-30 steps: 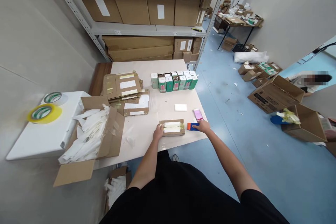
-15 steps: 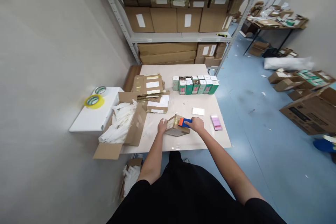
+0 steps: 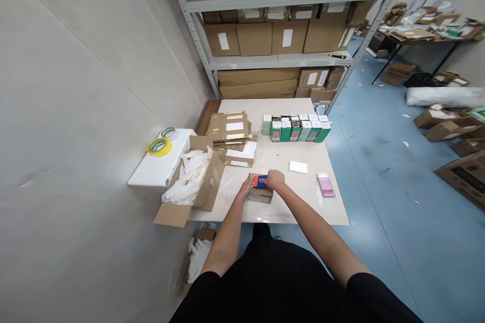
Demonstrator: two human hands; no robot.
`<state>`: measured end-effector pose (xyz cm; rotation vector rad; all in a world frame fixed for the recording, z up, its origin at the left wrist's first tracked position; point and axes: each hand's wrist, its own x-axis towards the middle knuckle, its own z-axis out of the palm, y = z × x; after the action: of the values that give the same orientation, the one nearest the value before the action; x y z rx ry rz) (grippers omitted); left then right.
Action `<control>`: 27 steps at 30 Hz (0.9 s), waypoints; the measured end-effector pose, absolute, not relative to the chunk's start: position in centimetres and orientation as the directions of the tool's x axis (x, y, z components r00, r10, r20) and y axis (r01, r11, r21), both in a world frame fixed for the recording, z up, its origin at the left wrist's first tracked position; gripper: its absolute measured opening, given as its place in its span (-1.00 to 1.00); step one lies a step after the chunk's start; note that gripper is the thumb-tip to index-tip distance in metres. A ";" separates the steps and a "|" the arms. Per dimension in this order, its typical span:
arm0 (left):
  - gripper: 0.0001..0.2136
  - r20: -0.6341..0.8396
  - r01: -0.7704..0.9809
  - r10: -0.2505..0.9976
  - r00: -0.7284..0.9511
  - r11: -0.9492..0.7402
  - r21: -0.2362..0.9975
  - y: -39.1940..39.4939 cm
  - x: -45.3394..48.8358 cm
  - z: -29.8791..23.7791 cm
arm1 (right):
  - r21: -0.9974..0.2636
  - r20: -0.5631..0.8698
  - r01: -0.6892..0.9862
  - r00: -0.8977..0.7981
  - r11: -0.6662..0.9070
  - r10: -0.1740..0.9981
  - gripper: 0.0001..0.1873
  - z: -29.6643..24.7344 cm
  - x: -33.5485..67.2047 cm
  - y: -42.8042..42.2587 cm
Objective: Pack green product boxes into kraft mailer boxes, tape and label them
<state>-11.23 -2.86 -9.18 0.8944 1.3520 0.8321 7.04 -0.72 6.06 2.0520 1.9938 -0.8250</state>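
Note:
A small taped cardboard box (image 3: 261, 195) lies near the front edge of the pale table (image 3: 299, 207). My left hand (image 3: 247, 188) presses against the box's left end, fingers closed on it. My right hand (image 3: 274, 179) grips a blue and orange tool (image 3: 259, 180) and holds it down on the top of the box. A white card (image 3: 298, 167) and a pink item (image 3: 325, 185) lie to the right of my hands.
A row of green and white cartons (image 3: 297, 128) stands at the back of the table. Flattened cardboard pieces (image 3: 232, 133) lie back left. An open box of white bags (image 3: 191, 179) and tape rolls (image 3: 160, 144) on a white stand are at left. Shelves of boxes (image 3: 265, 35) stand behind.
My right hand picked the blue and orange tool off the table and brought it left onto the box. The box was tilted up, then lay flat again. The view swung left.

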 end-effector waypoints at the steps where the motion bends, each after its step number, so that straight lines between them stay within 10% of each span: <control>1: -0.23 -0.451 0.011 0.892 0.042 0.451 0.893 -3.0 -10.6 -9.5 | -0.250 -0.495 0.964 -0.051 -0.086 0.867 -0.42 6.2 7.6 -0.6; 27: -0.40 -0.461 0.354 0.887 -0.019 0.438 0.826 -2.5 -2.7 -9.8 | -0.091 -0.462 0.977 0.131 -0.193 0.877 -0.48 4.9 27.6 -4.1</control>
<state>-2.67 -2.49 -9.83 1.1138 1.5969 0.6091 27.56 -4.12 4.86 2.1735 1.8270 -0.6213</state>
